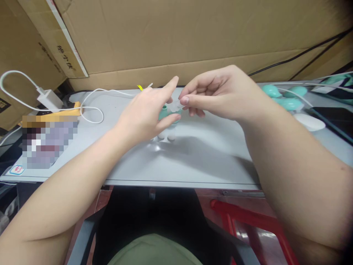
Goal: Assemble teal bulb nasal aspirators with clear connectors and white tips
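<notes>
Near the middle of the grey table (212, 158), my right hand (211, 95) pinches a small translucent piece (175, 105) between thumb and fingertips. My left hand (150, 110) is beside it with thumb and index finger spread apart. Between the two hands a teal item (164, 111) shows in part; my left hand covers much of it, and its full shape cannot be made out. Small whitish round pieces (171, 137) are just below my left hand, with a bright reflection on the table beside them.
Teal rounded objects (288, 103) and a white oval piece (310, 122) are at the right. A white charger (50, 100), its cable, a yellow power strip (64, 112) and a pixelated item (49, 143) are at the left. Cardboard (165, 40) stands behind. A red stool (256, 217) is below.
</notes>
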{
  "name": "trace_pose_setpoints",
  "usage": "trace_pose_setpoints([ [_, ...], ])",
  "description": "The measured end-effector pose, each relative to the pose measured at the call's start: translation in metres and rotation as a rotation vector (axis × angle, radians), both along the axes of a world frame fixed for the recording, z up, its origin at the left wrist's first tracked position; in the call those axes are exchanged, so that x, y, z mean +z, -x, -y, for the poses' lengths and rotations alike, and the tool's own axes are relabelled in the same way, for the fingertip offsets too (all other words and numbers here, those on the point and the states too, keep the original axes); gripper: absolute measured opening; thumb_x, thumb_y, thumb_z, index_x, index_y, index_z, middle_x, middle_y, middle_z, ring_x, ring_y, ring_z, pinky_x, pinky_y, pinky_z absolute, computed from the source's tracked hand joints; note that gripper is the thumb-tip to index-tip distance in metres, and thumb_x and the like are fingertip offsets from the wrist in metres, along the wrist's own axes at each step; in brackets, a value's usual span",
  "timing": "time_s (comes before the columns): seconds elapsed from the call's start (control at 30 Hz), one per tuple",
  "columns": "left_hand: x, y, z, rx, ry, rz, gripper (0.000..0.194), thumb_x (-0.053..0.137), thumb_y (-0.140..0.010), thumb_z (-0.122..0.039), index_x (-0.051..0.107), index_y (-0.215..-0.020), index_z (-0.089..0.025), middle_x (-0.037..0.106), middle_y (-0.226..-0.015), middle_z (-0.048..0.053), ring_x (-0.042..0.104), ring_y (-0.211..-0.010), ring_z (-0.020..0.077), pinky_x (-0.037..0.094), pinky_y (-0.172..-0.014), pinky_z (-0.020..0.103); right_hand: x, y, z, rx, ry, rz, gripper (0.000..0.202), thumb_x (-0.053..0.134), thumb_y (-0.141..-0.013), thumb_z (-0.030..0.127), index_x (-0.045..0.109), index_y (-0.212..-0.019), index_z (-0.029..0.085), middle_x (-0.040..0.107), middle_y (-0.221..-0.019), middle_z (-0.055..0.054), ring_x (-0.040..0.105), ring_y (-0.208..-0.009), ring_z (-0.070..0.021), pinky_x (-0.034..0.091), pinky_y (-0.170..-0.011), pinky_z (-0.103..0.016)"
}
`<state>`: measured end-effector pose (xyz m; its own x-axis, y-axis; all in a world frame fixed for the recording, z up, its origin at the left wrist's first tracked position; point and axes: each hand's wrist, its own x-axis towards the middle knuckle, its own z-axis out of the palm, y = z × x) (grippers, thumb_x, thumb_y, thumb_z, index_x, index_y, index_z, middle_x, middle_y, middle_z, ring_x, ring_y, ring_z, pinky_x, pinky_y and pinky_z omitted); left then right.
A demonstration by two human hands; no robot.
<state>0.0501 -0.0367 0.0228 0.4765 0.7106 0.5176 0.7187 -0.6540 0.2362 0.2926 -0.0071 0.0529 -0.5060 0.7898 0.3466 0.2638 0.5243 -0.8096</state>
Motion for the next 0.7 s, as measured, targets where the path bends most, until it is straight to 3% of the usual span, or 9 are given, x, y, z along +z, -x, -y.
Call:
trace_pose_setpoints([
  [0.1, 0.006, 0.002, 0.005, 0.013, -0.02, 0.022, 0.054, 0.072, -0.102, -0.031, 0.069, -0.156, -0.023, 0.082, -0.127, 0.008, 0.074, -0.113, 0.0273, 0.058, -0.106, 0.044, 0.003, -0.006, -0.004, -0.049, 0.027, 0.199, 0.015, 0.095, -0.092, 0.029, 0.087, -0.084, 0.02, 0.076, -0.064, -0.002, 0.062, -0.052, -0.0142, 0.048, -0.051, -0.032],
  [0.27, 0.011, 0.002, 0.008, -0.067, -0.018, -0.058, 0.017, 0.071, -0.102, -0.027, 0.083, -0.113, -0.025, 0.078, -0.106, 0.006, 0.07, -0.102, 0.0267, 0.054, -0.098, 0.044, -0.005, -0.001, -0.008, -0.012, 0.009, 0.509, 0.013, 0.087, -0.094, 0.03, 0.085, -0.082, 0.025, 0.075, -0.067, 0.003, 0.062, -0.056, -0.0155, 0.047, -0.06, -0.035],
  [0.43, 0.001, -0.004, 0.008, -0.196, 0.039, -0.212, 0.016, 0.074, -0.103, -0.025, 0.09, -0.105, -0.027, 0.079, -0.096, 0.005, 0.066, -0.102, 0.0276, 0.047, -0.101, 0.049, -0.011, 0.007, -0.006, -0.01, -0.131, 0.654, 0.018, 0.079, -0.095, 0.027, 0.077, -0.078, 0.024, 0.071, -0.066, 0.003, 0.053, -0.06, -0.0148, 0.038, -0.067, -0.035],
  [0.7, -0.009, -0.011, 0.007, -0.193, 0.039, -0.325, 0.014, 0.079, -0.099, -0.019, 0.085, -0.086, -0.023, 0.082, -0.096, 0.007, 0.065, -0.109, 0.0308, 0.038, -0.108, 0.057, -0.013, 0.01, -0.005, -0.019, -0.152, 0.707, 0.017, 0.075, -0.088, 0.017, 0.07, -0.073, 0.023, 0.068, -0.063, 0.004, 0.055, -0.062, -0.0158, 0.036, -0.069, -0.034],
])
